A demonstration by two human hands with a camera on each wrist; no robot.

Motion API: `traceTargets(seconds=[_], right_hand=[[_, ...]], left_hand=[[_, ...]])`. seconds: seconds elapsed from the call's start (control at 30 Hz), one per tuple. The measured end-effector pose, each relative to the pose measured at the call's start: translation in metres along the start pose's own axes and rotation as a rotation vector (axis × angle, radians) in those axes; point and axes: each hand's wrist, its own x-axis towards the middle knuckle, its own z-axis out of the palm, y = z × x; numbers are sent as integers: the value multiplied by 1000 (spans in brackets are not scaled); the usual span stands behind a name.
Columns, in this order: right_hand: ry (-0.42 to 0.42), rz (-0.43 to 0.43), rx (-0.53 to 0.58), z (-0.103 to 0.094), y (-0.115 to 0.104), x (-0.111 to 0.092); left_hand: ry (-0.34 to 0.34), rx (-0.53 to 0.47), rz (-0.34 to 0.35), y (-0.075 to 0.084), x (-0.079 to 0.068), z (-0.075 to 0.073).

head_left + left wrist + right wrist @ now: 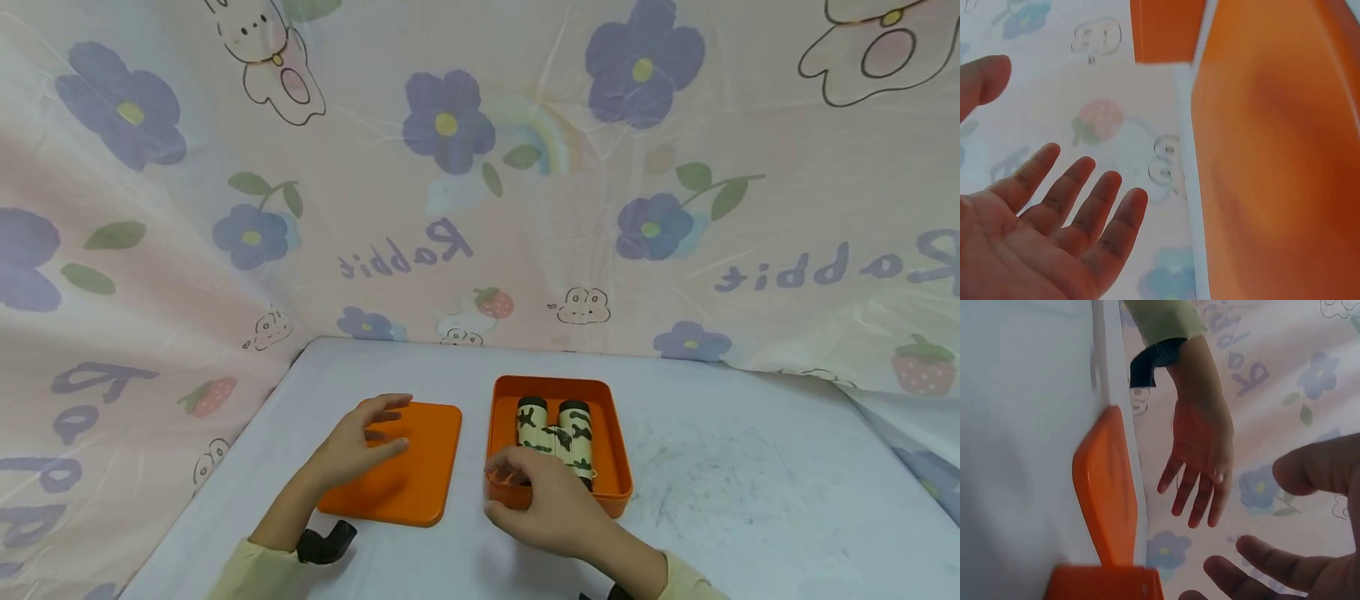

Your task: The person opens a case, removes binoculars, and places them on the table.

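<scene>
An orange box (613,450) without its cover stands on the table, and in it lies a pair of camouflage-patterned binoculars (557,433) with black ends. Left of the box, the flat orange lid (420,467) rests on the tabletop. My left hand (360,446) is held above the lid, fingers apart and holding nothing; the left wrist view shows its spread fingers and palm beside the lid (1272,156). My right hand (551,504) overlaps the near left corner of the box in the head view, its fingers loosely bent and thumb apart, with nothing gripped.
The white table (712,467) has grey smudges to the right of the box. A patterned curtain (525,208) with flowers and rabbits hangs behind and along the left side. Black wrist mounts (327,543) sit at the sleeves.
</scene>
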Motion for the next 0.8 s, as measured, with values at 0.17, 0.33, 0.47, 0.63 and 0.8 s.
traceTargets(seconds=[0.17, 0.33, 0.47, 0.63, 0.8], right_hand=[[3, -3, -87, -20, 7, -3], [0, 4, -148, -37, 12, -3], [15, 23, -260, -46, 19, -1], [7, 29, -360, -55, 33, 3], [-20, 17, -422, -59, 46, 9]], left_hand=[[-51, -39, 14, 11, 11, 13], [-109, -75, 13, 16, 18, 26], [-149, -114, 9, 17, 21, 35], [-166, -126, -5, 17, 24, 45], [-157, -123, -12, 19, 27, 55]])
